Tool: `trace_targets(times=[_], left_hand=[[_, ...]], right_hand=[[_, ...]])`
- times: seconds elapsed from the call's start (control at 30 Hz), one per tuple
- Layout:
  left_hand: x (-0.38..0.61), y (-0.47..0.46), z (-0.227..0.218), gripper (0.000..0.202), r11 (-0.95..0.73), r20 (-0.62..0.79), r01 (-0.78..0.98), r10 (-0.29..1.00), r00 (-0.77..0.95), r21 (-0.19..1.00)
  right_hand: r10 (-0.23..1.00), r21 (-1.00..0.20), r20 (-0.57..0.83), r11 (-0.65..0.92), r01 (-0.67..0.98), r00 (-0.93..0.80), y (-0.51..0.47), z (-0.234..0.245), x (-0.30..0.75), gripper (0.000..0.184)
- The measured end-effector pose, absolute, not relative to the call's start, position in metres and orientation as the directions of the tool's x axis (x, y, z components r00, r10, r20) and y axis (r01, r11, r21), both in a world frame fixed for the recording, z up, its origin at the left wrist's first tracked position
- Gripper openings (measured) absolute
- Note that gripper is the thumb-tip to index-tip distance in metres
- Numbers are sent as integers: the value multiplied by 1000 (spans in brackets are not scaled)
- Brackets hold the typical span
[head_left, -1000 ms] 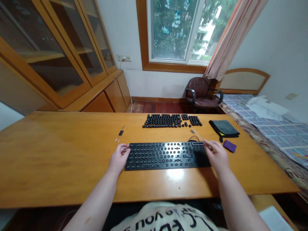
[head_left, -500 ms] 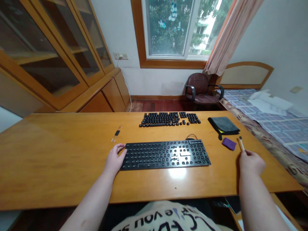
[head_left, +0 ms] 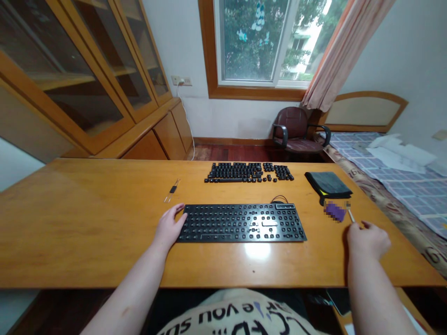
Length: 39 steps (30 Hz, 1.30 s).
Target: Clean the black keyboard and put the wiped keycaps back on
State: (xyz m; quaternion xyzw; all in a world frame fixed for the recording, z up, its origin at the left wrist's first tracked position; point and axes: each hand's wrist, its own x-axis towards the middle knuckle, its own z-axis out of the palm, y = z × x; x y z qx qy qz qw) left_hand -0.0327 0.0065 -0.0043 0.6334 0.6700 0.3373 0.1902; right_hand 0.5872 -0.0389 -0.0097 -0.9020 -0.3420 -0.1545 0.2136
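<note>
A black keyboard base (head_left: 223, 223) without its keycaps lies flat on the desk in front of me. My left hand (head_left: 171, 222) grips its left end, with the thumb along the side and the fingers at the upper left corner. Off to the right, my right hand (head_left: 368, 239) is closed around a small brush (head_left: 351, 216) with a thin white handle. Its tip is blurred out and points away from me. A purple cloth or pad (head_left: 335, 211), partly blurred, lies just left of the brush.
Behind the base, loose black keycaps (head_left: 233, 172) are laid out in keyboard order. A wire keycap puller (head_left: 172, 190) lies at the left. A folded grey cloth (head_left: 328, 184) is at the back right of the wooden desk (head_left: 87, 223). A cable (head_left: 279, 199) curls behind the base.
The view has shifted slightly. My left hand stays on the keyboard base, and my right hand still holds the brush, its wrist turned a little.
</note>
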Motion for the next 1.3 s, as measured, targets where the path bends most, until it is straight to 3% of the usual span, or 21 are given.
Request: trace_targets(times=[0.23, 0.33, 0.47, 0.63, 0.87, 1.3], left_hand=[[-30, 0, 0, 30, 14, 218, 666, 939, -264, 746], [-27, -3, 9, 27, 5, 247, 774, 947, -207, 633], [-24, 1, 25, 23, -125, 301, 894, 954, -11, 431], [-26, 28, 44, 23, -134, 269, 932, 962, 41, 337], [-10, 92, 55, 24, -129, 200, 954, 977, 76, 270], [20, 148, 34, 28, -102, 125, 958, 990, 71, 268]], right_hand=[[554, -221, 660, -504, 835, 508, -38, 0, 564, 34], [561, -207, 692, -449, 869, 454, -37, -1, 561, 31], [585, -181, 705, -399, 899, 401, -36, -1, 559, 27], [630, -142, 714, -299, 944, 307, -33, -1, 549, 24], [731, -49, 677, -81, 996, 93, -29, -6, 542, 16], [752, -78, 655, -31, 996, 75, -22, -11, 550, 13]])
